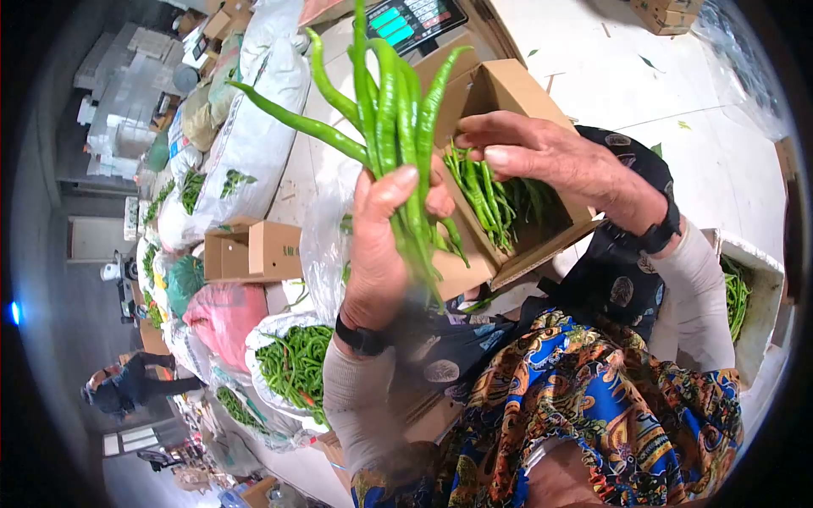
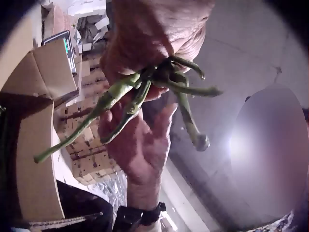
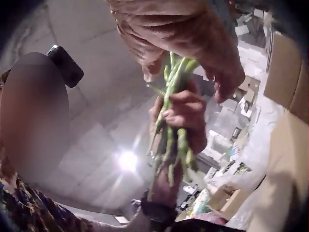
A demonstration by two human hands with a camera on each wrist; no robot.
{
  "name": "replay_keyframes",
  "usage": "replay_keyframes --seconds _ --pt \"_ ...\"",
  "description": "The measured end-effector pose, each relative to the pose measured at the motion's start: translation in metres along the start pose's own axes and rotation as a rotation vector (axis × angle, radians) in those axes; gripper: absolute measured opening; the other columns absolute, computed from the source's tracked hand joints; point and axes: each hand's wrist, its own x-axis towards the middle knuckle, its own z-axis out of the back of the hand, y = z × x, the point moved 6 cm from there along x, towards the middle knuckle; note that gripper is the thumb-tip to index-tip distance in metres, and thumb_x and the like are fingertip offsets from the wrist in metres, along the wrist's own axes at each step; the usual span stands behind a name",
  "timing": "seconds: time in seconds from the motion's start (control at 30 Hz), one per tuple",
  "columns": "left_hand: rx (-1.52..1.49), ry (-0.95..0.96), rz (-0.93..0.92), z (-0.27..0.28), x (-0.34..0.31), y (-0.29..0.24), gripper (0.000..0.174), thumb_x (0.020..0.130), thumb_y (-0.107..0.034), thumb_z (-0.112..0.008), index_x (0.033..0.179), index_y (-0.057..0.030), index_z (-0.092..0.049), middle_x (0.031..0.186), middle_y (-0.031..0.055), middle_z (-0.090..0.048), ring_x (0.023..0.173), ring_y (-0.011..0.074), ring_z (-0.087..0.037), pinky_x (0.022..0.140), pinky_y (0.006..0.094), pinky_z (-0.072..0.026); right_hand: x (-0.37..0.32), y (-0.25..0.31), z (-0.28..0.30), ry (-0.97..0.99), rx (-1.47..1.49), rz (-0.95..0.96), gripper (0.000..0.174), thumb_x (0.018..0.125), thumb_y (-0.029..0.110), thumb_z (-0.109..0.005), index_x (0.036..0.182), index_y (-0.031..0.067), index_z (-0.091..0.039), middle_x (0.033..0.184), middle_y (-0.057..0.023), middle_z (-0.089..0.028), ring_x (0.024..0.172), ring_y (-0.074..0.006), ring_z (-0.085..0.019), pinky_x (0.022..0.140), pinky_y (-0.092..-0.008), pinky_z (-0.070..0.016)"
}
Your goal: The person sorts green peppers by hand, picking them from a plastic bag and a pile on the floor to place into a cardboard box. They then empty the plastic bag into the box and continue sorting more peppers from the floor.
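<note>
The left hand point(image 1: 381, 245) grips a bunch of long green peppers point(image 1: 387, 110) upright, its thumb across them; in the left wrist view their stems point(image 2: 116, 94) stick out of the fist. To the right of the bunch is the right hand point(image 1: 550, 161), fingers extended and holding nothing, over an opened cardboard box point(image 1: 529, 89). More green peppers point(image 1: 487, 199) lie inside that box. In the right wrist view the right hand point(image 3: 183, 38) is close to one end of the bunch point(image 3: 176, 92); whether it touches the peppers cannot be told.
A scale point(image 1: 415, 24) stands beyond the box. On the left are a smaller carton point(image 1: 252, 251), a pink bag point(image 1: 227, 317) and a sack of peppers point(image 1: 296, 364). A white crate point(image 1: 766, 288) with peppers sits at the right. Another person point(image 1: 127, 385) is at the far left.
</note>
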Motion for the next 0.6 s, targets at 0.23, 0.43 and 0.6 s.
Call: replay_keyframes --seconds 0.23,0.43,0.6 --pt "0.768 0.127 -0.143 -0.07 0.021 0.027 0.044 0.089 -0.028 -0.06 0.118 0.0035 -0.048 0.101 0.0089 -0.057 0.089 0.0157 -0.057 0.077 0.0271 -0.0469 -0.012 0.03 -0.003 -0.262 0.59 0.105 0.043 0.084 0.026 -0.071 0.117 0.0055 -0.052 0.098 -0.0018 -0.058 0.088 -0.0107 -0.055 0.079 -0.0265 -0.0458" --pt "0.695 -0.066 0.118 -0.134 0.028 0.049 0.047 0.095 -0.028 -0.053 0.13 0.0005 -0.042 0.118 0.0106 -0.054 0.109 0.0193 -0.052 0.094 0.0299 -0.0405 -0.03 -0.008 0.054 -0.315 0.829 0.142 0.048 0.083 0.016 -0.069 0.125 0.0033 -0.049 0.111 -0.0079 -0.061 0.103 -0.0161 -0.056 0.093 -0.0308 -0.0448" --pt "0.508 0.191 0.091 -0.1 0.043 0.101 0.036 0.097 -0.018 -0.05 0.129 -0.0005 -0.044 0.118 0.0083 -0.054 0.105 0.0118 -0.053 0.091 0.0281 -0.0431 -0.043 -0.027 0.076 -0.323 0.988 0.105 0.034 0.079 0.001 -0.065 0.112 -0.0034 -0.057 0.104 -0.0126 -0.065 0.095 -0.0188 -0.062 0.089 -0.0327 -0.0501"
